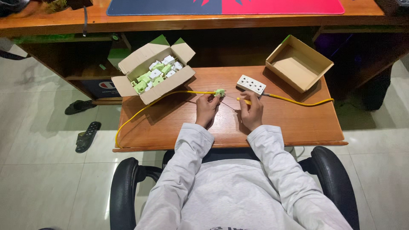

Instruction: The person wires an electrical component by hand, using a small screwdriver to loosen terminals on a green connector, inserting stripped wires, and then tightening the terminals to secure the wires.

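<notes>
Pinching one pale green plastic plug on a smooth yellow cord with left hand, right hand closed around a yellow-handled screwdriver, beside two open cardboard boxes.

Pale glossy floor tiles reflect light; black sandals lie there. Wooden desk behind; black chair armrests below.

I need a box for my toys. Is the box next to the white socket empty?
Empty: the open cardboard box shows only its bare brown bottom.
</notes>
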